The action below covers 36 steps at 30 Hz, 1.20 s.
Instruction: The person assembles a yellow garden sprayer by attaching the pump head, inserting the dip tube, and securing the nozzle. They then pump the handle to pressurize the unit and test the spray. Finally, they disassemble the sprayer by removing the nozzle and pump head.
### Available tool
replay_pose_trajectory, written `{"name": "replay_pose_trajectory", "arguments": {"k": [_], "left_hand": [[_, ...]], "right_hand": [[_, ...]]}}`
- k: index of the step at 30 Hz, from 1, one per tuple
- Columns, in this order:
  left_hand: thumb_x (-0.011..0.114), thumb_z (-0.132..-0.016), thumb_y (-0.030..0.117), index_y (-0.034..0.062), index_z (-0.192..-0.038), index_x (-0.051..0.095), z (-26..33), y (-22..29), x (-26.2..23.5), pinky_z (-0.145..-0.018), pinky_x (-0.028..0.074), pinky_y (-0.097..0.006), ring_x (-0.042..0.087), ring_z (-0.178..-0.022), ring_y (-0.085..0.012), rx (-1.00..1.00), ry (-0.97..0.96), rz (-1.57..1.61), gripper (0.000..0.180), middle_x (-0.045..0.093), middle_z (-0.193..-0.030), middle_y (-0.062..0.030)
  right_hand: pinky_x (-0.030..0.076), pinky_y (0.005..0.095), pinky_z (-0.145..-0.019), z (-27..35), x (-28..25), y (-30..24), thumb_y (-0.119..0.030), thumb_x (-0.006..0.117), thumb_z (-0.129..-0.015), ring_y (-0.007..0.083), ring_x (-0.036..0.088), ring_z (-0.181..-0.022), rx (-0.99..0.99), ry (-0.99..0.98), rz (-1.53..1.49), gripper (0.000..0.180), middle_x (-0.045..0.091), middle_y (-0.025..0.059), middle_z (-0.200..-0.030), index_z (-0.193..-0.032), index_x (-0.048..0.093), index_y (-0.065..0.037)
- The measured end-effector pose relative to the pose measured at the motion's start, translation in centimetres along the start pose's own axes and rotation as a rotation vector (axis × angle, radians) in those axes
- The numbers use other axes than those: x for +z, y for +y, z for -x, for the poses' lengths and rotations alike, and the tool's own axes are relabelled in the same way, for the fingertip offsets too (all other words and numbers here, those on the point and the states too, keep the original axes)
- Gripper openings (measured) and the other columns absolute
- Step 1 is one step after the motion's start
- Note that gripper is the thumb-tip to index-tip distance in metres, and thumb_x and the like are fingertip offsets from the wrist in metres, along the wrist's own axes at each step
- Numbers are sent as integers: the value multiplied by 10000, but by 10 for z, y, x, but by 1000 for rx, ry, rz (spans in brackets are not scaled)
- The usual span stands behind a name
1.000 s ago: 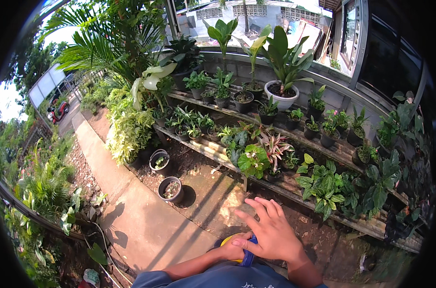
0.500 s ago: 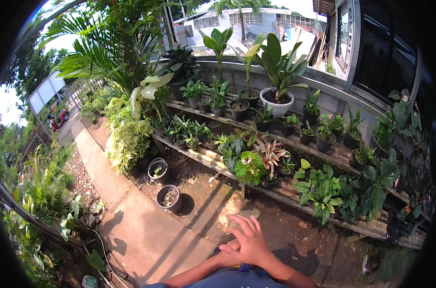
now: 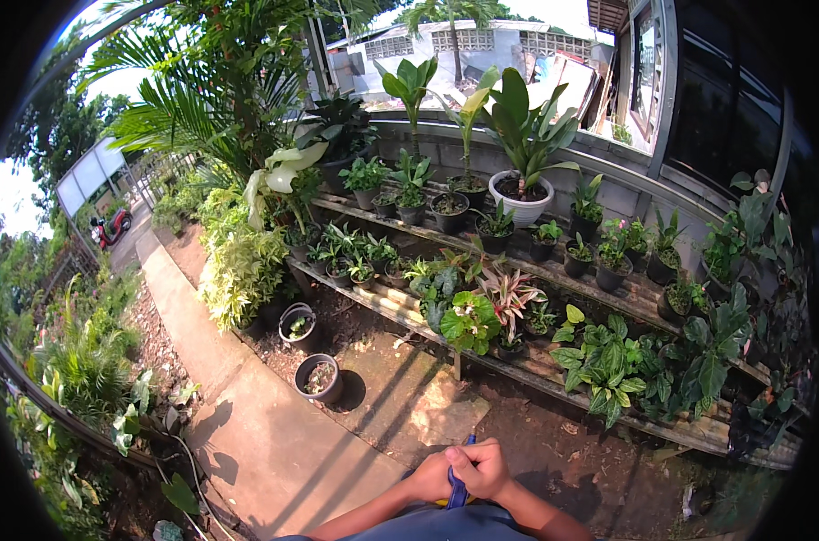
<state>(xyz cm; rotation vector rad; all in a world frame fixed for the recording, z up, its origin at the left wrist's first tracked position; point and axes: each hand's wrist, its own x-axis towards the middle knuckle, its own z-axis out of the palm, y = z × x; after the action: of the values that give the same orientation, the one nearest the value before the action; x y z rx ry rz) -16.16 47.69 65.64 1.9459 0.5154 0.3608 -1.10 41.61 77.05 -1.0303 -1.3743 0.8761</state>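
Note:
At the bottom centre, close to my body, both hands meet on a small object with a blue handle [image 3: 457, 491] and a sliver of yellow beneath it. My right hand [image 3: 483, 469] is curled into a fist around the blue handle. My left hand [image 3: 430, 485] presses against it from the left and grips the same object. Most of the object is hidden by my fingers, so I cannot tell what kind of thing it is. My forearms come in from the lower edge.
A concrete path [image 3: 247, 433] runs past two dark pots [image 3: 319, 379] on bare soil. Stepped wooden shelves [image 3: 518, 270] carry several potted plants, with a large white pot [image 3: 520, 200] on top. A wall and building stand behind, and palm fronds rise at left.
My right hand, spread open above the object a second ago, has come down and closed around the blue handle. The view has tilted slightly upward.

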Motion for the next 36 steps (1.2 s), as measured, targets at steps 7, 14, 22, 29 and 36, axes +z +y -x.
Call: {"name": "replay_pose_trajectory", "arguments": {"k": [7,14,22,29,36], "left_hand": [[810,-757,306,57,-1082,622,-4,12,-6,-812,540,-475,686,-933,-438,9,32,33,450,704,-976,-204],[820,-770,323,59,-1134,585,-3,32,-9,-817,538,-481,691,-934,-439,-20,46,17,507,698,-989,-209],[829,-764,338,47,-1089,578,0,37,-8,-799,527,-485,686,-910,-428,-13,40,-68,503,683,-942,-210],[833,-762,347,48,-1048,575,3,37,-4,-799,520,-489,684,-908,-421,-14,40,-33,487,680,-935,-208],[820,-759,331,41,-1132,600,5,22,8,-848,525,-467,682,-970,-401,55,3,69,522,694,-1012,-210]], "right_hand": [[374,284,-461,-11,-9,-29,-241,606,-1058,93,487,-450,36,18,-12,551,529,19,-498,-557,541,-22],[351,286,-450,-23,-25,-65,-266,552,-1082,116,470,-442,-67,45,-95,607,497,31,-484,-534,489,-12],[293,290,-423,-33,-38,-106,-343,553,-1083,120,400,-410,-167,52,-178,648,478,45,-478,-534,477,-7],[352,288,-445,-42,-40,-125,-405,589,-1058,147,461,-440,-188,-28,-40,574,543,64,-552,-662,577,10],[444,477,-980,-54,-33,-139,-562,591,-988,326,588,-1127,-223,-143,918,545,665,140,-1121,-1114,700,-43]]}}
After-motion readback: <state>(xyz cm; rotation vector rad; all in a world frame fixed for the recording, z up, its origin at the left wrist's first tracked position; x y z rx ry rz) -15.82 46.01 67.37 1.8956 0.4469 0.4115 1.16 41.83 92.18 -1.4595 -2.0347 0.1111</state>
